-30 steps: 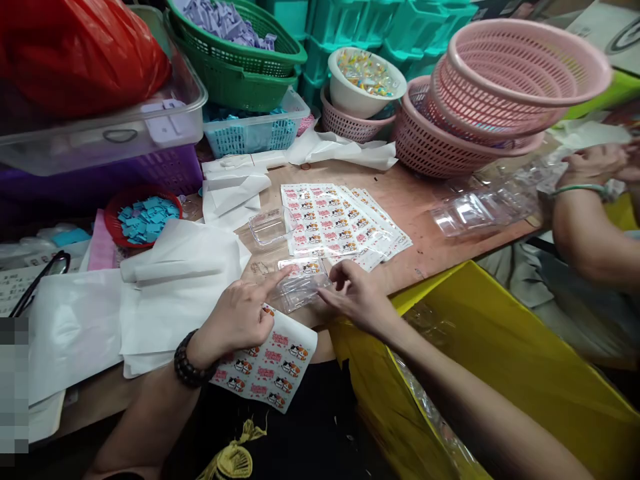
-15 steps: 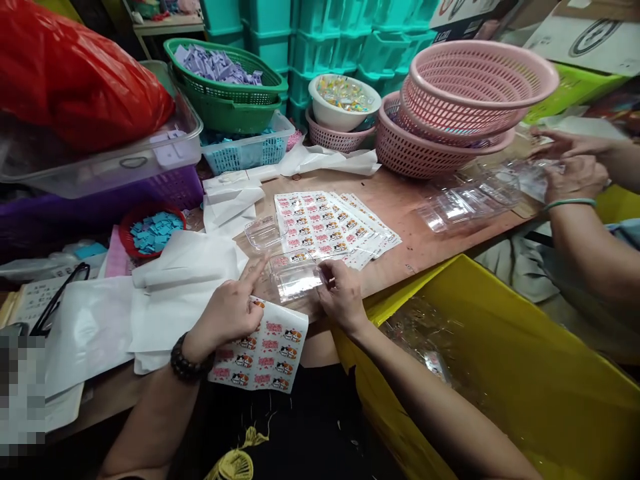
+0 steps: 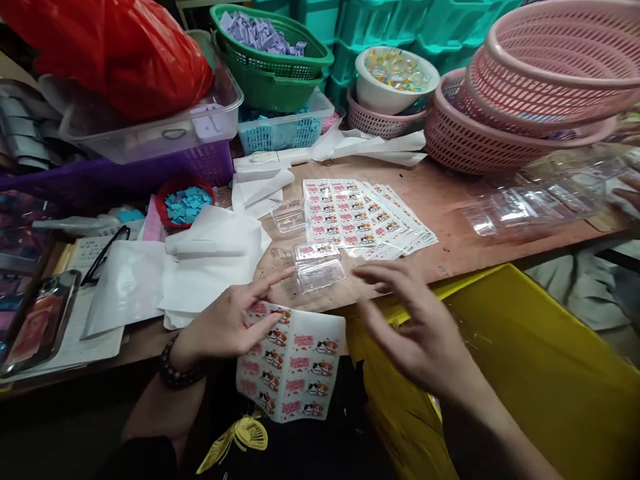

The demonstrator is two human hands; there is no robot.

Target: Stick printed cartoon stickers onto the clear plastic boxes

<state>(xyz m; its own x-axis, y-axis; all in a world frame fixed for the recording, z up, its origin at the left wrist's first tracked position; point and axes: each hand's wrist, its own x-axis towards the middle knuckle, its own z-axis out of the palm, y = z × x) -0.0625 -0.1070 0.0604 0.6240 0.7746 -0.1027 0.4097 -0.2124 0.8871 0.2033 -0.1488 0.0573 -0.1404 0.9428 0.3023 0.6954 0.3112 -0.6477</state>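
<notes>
My left hand (image 3: 227, 327), with a dark bead bracelet at its wrist, grips a sticker sheet (image 3: 295, 367) printed with cartoon cats and pink lettering. The thumb lies over the sheet's top; the index finger points toward a clear plastic box (image 3: 320, 273) lying open on the table. A cat sticker (image 3: 316, 251) shows at the box's far part; whether on it or through it I cannot tell. Right of the box, my right hand (image 3: 415, 320) hangs empty with fingers apart. Another clear plastic piece (image 3: 289, 216) lies beside a fanned stack of sticker sheets (image 3: 345, 213).
White backing papers (image 3: 213, 267) and a red bowl of blue pieces (image 3: 186, 203) lie left. Behind stand green baskets (image 3: 280, 90), a white bowl (image 3: 395, 100) and pink baskets (image 3: 520, 150). Clear boxes (image 3: 530, 203) lie right, by a co-worker's hand (image 3: 630, 190). A yellow container (image 3: 540, 373) stands below.
My right hand has let go of the clear box and drawn back to the right, opening. My left hand still has the sticker sheet. The view has swung left; the co-worker is mostly out of frame.
</notes>
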